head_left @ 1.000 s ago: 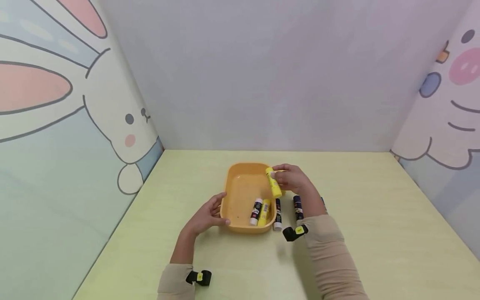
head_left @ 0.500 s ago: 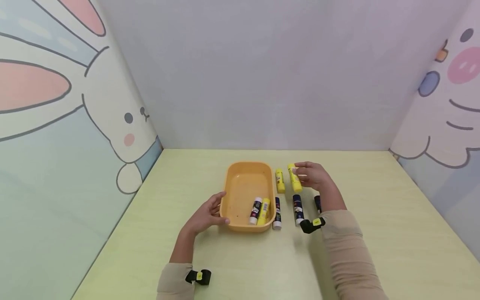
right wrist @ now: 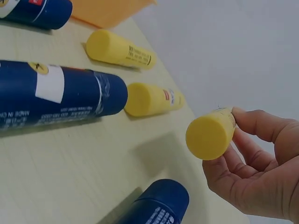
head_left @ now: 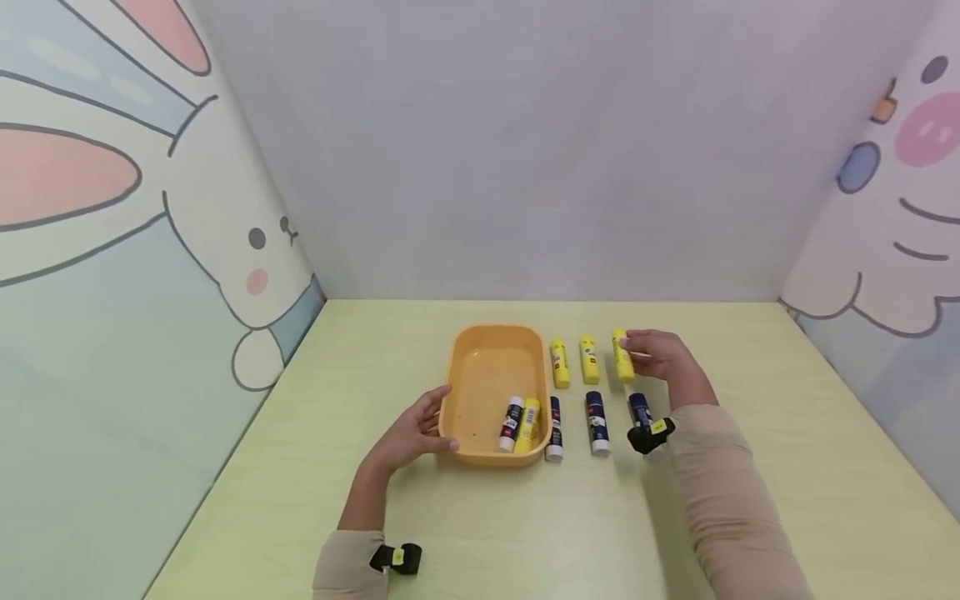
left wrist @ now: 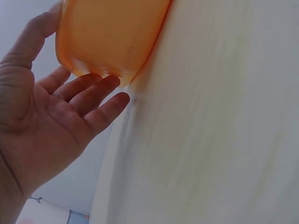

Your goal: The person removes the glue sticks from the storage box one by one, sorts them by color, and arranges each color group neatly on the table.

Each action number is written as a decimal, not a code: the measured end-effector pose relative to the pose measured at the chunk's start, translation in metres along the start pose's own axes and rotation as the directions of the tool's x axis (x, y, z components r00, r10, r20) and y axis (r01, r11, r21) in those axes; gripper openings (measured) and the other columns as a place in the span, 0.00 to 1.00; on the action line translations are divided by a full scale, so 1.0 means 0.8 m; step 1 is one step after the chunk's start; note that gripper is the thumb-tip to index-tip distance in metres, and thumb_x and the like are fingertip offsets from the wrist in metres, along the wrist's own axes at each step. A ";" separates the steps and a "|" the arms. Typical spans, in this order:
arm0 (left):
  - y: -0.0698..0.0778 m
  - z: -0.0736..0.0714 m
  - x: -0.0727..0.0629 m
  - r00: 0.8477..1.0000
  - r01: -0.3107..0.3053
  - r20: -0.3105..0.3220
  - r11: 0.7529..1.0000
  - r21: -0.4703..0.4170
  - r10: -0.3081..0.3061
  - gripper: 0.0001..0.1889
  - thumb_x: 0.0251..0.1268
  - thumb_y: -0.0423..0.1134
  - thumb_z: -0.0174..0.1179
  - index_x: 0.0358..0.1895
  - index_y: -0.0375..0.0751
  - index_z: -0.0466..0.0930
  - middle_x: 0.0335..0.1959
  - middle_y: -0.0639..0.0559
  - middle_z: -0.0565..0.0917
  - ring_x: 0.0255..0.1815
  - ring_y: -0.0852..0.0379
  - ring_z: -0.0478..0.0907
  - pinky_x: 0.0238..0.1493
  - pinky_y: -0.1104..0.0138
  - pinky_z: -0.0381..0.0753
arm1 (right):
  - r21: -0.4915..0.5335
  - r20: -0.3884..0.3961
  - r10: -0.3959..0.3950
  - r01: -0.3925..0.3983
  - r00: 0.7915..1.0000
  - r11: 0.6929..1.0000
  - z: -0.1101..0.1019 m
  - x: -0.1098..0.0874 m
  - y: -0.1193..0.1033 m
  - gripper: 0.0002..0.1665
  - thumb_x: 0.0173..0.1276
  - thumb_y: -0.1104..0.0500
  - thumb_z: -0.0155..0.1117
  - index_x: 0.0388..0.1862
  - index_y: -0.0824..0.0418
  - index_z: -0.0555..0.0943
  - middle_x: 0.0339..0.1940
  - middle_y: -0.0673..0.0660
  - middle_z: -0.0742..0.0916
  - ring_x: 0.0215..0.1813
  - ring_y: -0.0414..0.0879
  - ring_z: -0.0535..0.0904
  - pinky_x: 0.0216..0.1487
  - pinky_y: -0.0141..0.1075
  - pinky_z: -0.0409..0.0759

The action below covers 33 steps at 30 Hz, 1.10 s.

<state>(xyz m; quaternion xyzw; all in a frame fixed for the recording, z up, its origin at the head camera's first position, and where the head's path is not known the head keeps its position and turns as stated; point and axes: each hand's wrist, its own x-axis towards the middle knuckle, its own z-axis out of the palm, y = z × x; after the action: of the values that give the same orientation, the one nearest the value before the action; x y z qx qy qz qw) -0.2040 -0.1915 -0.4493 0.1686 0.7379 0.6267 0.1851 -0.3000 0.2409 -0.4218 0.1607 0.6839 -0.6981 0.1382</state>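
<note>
My right hand (head_left: 663,360) pinches a yellow glue stick (right wrist: 207,136) between thumb and fingers. In the right wrist view the stick is lifted, its shadow on the table below. To its left lie two yellow glue sticks, one nearer (head_left: 589,360) and one beside the tray (head_left: 560,363). A row of navy glue sticks with white ends (head_left: 597,423) lies in front of them; one navy stick (right wrist: 161,200) is partly under my right wrist. My left hand (head_left: 408,432) holds the orange plastic tray (head_left: 491,333) at its left front corner, thumb and fingertips at the wall.
Inside the tray, a dark glue stick with white ends (head_left: 511,423) and a yellow one (head_left: 528,425) lie side by side. The pale table (head_left: 495,533) meets a grey back wall (head_left: 555,167). Side walls carry cartoon animals.
My right hand has moved right from over the tray's edge, carrying the yellow glue stick past two others on the table. The left hand stays at the tray.
</note>
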 end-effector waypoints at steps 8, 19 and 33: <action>-0.017 0.001 0.006 1.000 -0.008 -0.024 0.999 0.032 0.009 0.49 0.46 0.30 0.71 0.72 0.41 0.51 0.71 0.39 0.56 0.65 0.42 0.62 0.57 0.57 0.69 | -0.053 -0.167 0.023 -0.033 0.986 0.998 -0.013 0.018 0.016 0.35 0.65 0.66 0.60 0.69 0.67 0.60 0.59 0.62 0.71 0.40 0.45 0.76 0.36 0.33 0.79; -0.014 0.000 0.006 0.999 0.012 -0.036 0.999 0.041 -0.011 0.49 0.46 0.30 0.71 0.72 0.43 0.51 0.71 0.43 0.56 0.65 0.46 0.63 0.57 0.59 0.70 | -0.211 -0.344 -0.025 -0.051 0.939 0.976 0.001 0.029 0.018 0.29 0.62 0.65 0.63 0.62 0.70 0.70 0.54 0.64 0.75 0.30 0.43 0.74 0.29 0.31 0.78; -0.014 -0.001 0.005 0.999 0.011 -0.037 0.999 0.039 -0.010 0.49 0.46 0.29 0.71 0.72 0.43 0.52 0.71 0.43 0.56 0.65 0.45 0.63 0.58 0.57 0.69 | -0.203 -0.358 -0.003 -0.075 0.934 0.976 -0.001 0.031 0.017 0.29 0.62 0.62 0.64 0.61 0.68 0.72 0.50 0.61 0.77 0.36 0.46 0.75 0.33 0.32 0.79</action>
<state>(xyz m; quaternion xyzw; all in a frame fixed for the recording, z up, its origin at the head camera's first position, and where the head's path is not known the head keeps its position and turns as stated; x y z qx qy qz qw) -0.2080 -0.1919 -0.4604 0.1566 0.7543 0.6141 0.1713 -0.3169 0.2419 -0.4443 0.2812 0.7656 -0.5772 0.0412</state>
